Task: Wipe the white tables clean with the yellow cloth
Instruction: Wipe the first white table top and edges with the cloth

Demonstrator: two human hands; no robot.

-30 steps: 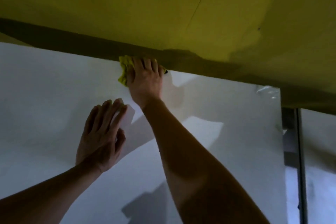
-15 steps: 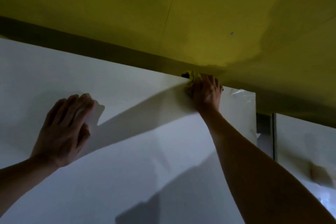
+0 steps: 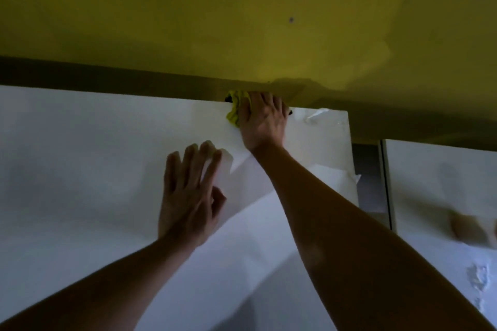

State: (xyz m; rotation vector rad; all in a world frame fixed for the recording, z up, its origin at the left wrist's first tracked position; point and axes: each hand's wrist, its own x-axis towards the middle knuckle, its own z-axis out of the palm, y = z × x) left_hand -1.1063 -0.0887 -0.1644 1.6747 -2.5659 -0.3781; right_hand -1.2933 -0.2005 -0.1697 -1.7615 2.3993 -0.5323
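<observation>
A white table (image 3: 80, 156) fills most of the head view and runs up to a yellow wall. My right hand (image 3: 265, 121) reaches to the table's far edge and grips the bunched yellow cloth (image 3: 235, 110), pressing it down on the surface. Part of the cloth sticks out to the left of the fingers. My left hand (image 3: 188, 196) lies flat on the tabletop with fingers spread, nearer to me and to the left of the right forearm. It holds nothing.
A second white table (image 3: 435, 183) stands to the right across a narrow dark gap (image 3: 368, 177). Clear plastic film (image 3: 320, 115) wrinkles at the first table's far right corner. A blurred brown thing (image 3: 468, 228) lies on the second table. The yellow wall (image 3: 242, 21) bounds the far edge.
My right hand has slid the cloth rightwards along the far edge towards the corner. My left hand has shifted right across the tabletop, closer to the right arm.
</observation>
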